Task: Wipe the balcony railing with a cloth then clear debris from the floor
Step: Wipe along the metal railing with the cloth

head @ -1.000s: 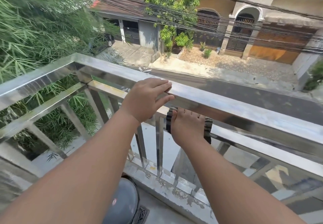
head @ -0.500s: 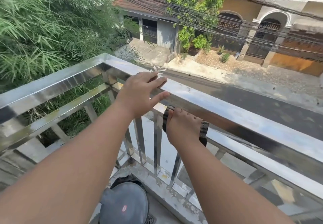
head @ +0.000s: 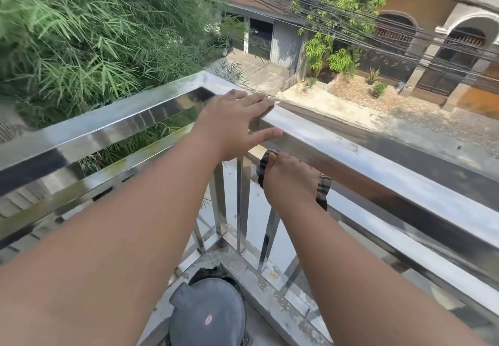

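Observation:
The stainless-steel balcony railing (head: 378, 162) runs from a corner at upper middle down to the right, with a second side going left. My left hand (head: 235, 124) lies flat on the top rail just right of the corner, fingers spread, holding nothing. My right hand (head: 290, 181) is under the top rail, pressing a dark striped cloth (head: 322, 189) against the lower rail; the cloth's ends show on both sides of the hand. The balcony floor (head: 259, 326) shows only as a narrow strip at the bottom.
A grey round lidded bin (head: 208, 316) stands on the floor in the corner below my arms. Vertical balusters (head: 241, 199) rise from a stained concrete kerb (head: 272, 286). Bamboo foliage (head: 81, 35) crowds the left side. A street and houses lie below.
Both hands have slid left along the rails toward the corner, the right one taking the cloth with it. My view has shifted so the corner sits nearer the middle.

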